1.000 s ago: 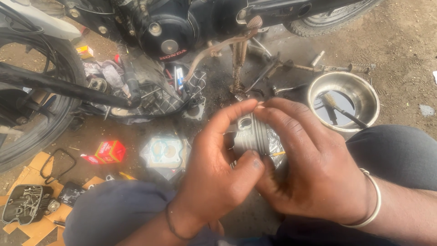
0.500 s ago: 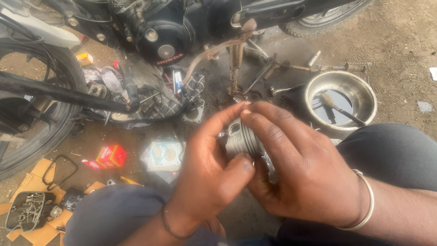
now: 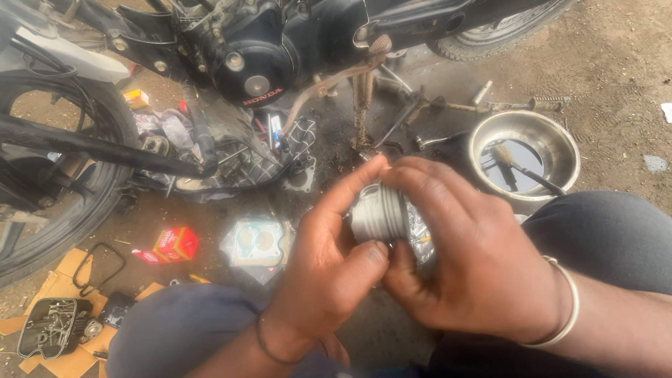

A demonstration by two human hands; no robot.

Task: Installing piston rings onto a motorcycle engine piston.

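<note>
A shiny grooved metal piston (image 3: pixel 378 213) is held between both my hands over my lap. My left hand (image 3: pixel 329 269) cups it from the left, with the thumb pressed under its lower edge and the fingers arched over its top. My right hand (image 3: pixel 465 262) wraps it from the right, its fingertips meeting the left fingers above the piston. A clear plastic wrapper (image 3: pixel 420 234) shows behind the piston, against my right palm. Most of the piston's right side is hidden by my right hand.
A motorcycle engine (image 3: pixel 259 49) stands ahead, with a tyre (image 3: pixel 77 203) at left. A steel bowl (image 3: pixel 525 157) with dark liquid and a brush sits at right. On the dirt lie a red box (image 3: pixel 171 243), a bagged gasket (image 3: pixel 259 241), a cylinder head (image 3: pixel 49 325) on cardboard and loose tools.
Both hands have stayed closed around the piston and shifted slightly. My fingers have slid around its rim, turning it a little.
</note>
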